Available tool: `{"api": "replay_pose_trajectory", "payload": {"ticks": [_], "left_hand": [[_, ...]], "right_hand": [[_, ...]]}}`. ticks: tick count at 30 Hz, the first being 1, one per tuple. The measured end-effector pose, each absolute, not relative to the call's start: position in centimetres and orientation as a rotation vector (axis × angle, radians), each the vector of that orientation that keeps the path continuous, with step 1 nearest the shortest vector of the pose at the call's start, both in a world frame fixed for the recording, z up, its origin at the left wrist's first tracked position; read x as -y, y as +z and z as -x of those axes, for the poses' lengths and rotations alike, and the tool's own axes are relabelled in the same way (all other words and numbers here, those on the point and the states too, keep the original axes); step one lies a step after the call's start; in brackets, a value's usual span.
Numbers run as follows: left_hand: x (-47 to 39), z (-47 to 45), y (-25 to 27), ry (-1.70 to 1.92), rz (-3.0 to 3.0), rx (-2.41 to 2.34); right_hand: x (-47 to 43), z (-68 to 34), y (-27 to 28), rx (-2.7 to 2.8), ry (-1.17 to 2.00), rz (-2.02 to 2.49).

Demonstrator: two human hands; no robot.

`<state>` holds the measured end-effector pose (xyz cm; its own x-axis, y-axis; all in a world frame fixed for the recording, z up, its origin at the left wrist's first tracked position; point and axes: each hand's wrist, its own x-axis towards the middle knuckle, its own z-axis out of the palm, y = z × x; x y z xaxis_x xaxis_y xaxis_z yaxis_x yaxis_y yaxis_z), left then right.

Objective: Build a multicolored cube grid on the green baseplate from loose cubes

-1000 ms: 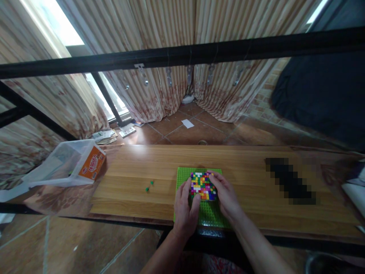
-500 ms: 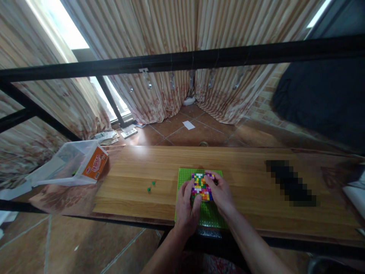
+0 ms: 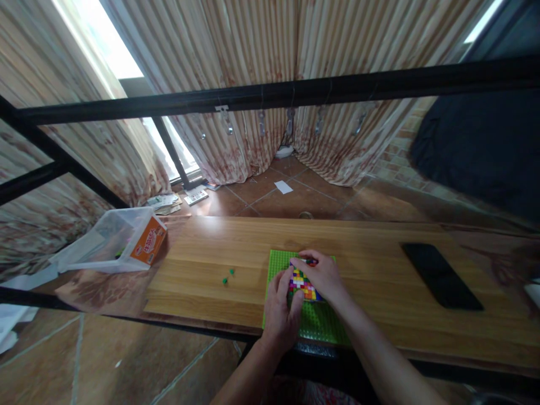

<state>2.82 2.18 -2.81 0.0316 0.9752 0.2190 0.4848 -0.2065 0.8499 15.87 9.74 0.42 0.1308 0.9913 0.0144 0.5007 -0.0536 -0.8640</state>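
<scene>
A square block of small multicoloured toy bricks (image 3: 301, 286) sits over a green studded baseplate (image 3: 324, 325). I cannot make out whether it is attached to the plate. My left hand (image 3: 282, 306) is closed around the block's left side, thumb at the near edge and fingers along the left. My right hand (image 3: 324, 277) reaches over the far right part, its fingers curled at the far edge and its thumb across the top toward the far left corner. The right hand hides much of the block's upper right. Two small green pieces (image 3: 225, 280) lie on the wood left of the plate.
The plate rests on a wooden tabletop (image 3: 202, 247). A black phone-like slab (image 3: 442, 275) lies at the right. On the left, a clear plastic bin (image 3: 110, 239) with an orange label lies tipped. A black metal rail (image 3: 253, 101) with hanging clips crosses beyond the table.
My right hand has shifted over the block, its thumb moving toward the far left corner and covering more bricks. My left hand stays at the left side. The whole view has shifted slightly.
</scene>
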Motion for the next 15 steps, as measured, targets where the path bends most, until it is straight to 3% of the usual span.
{"api": "replay_pose_trajectory", "payload": {"ticks": [15], "left_hand": [[-2.11,-3.05,-2.71,1.074,-1.763,-1.546]], "right_hand": [[-9.86,-16.07,0.44,1.442,1.035,1.626]]}}
